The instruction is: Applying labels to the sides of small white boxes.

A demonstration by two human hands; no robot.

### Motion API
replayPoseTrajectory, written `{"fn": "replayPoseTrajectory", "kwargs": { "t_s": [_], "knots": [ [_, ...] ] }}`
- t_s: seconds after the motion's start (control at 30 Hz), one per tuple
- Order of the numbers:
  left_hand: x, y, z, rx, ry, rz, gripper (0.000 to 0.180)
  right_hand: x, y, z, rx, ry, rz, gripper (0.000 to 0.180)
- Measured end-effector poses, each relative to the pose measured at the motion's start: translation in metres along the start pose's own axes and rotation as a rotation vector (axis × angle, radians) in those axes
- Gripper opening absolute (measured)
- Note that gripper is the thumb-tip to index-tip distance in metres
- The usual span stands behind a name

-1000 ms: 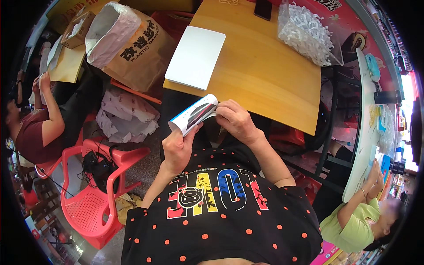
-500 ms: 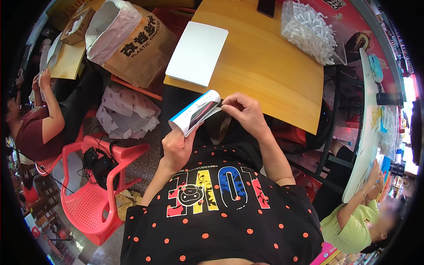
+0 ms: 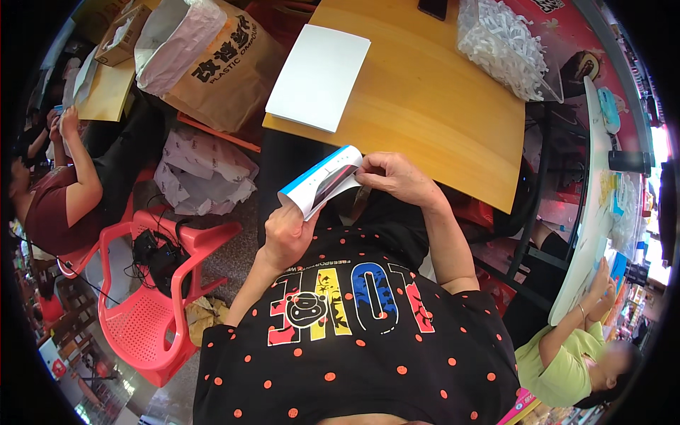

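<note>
A curled printed paper sheet [image 3: 322, 172], white with a blue band and a dark picture, is bent over above my lap. My left hand [image 3: 289, 230] grips its lower end, with part of the fingers hidden behind the paper. At the other end, my right hand [image 3: 400, 177] pinches the sheet's edge between thumb and fingertips. Another layer of white paper shows inside the curl. Just beyond, a neat stack of white paper [image 3: 319, 78] lies on the wooden table [image 3: 439, 134], close to its near left corner.
A clear bin of white paper strips [image 3: 499, 53] and a dark phone [image 3: 433, 7] are on the far part of the table. At left stand a large brown sack [image 3: 219, 71] and a red plastic chair [image 3: 152, 312] holding black cables. People sit working on both sides.
Both hands and the curled sheet have shifted slightly right. The right hand's fingers have moved a little along the sheet's edge; the paper stack stays in place.
</note>
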State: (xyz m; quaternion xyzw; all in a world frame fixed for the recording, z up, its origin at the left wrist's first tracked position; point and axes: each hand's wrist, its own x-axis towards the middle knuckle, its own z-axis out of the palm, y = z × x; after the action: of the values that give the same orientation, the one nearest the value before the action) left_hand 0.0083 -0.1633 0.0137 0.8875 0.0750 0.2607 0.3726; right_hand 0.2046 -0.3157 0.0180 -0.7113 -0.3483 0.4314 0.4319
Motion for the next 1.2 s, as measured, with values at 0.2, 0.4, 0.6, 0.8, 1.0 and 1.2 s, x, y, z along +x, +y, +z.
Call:
{"fn": "replayPoseTrajectory", "kwargs": {
  "t_s": [0.2, 0.4, 0.6, 0.8, 1.0, 1.2],
  "knots": [
    [-0.006, -0.009, 0.001, 0.067, -0.039, 0.092, 0.023, -0.002, -0.002, 0.003, -0.054, 0.035, 0.008, 0.023],
    [-0.007, -0.019, 0.002, 0.127, -0.014, 0.07, 0.024, -0.021, -0.017, 0.001, 0.16, 0.082, -0.009, 0.017],
    [-0.002, -0.011, 0.0, 0.095, -0.009, 0.1, 0.024, -0.007, 0.001, 0.0, 0.09, 0.215, 0.019, 0.018],
    [-0.004, -0.01, -0.001, 0.113, -0.021, 0.143, 0.026, -0.002, 0.012, 0.006, 0.231, 0.056, 0.024, 0.018],
    [-0.008, -0.013, -0.001, 0.109, -0.054, 0.193, 0.03, -0.006, 0.014, 0.009, 0.128, 0.033, 0.057, 0.016],
    [0.0, -0.015, 0.002, 0.099, -0.104, 0.251, 0.036, -0.038, -0.022, 0.018, 0.26, 0.034, -0.017, 0.007]
  ]
}}
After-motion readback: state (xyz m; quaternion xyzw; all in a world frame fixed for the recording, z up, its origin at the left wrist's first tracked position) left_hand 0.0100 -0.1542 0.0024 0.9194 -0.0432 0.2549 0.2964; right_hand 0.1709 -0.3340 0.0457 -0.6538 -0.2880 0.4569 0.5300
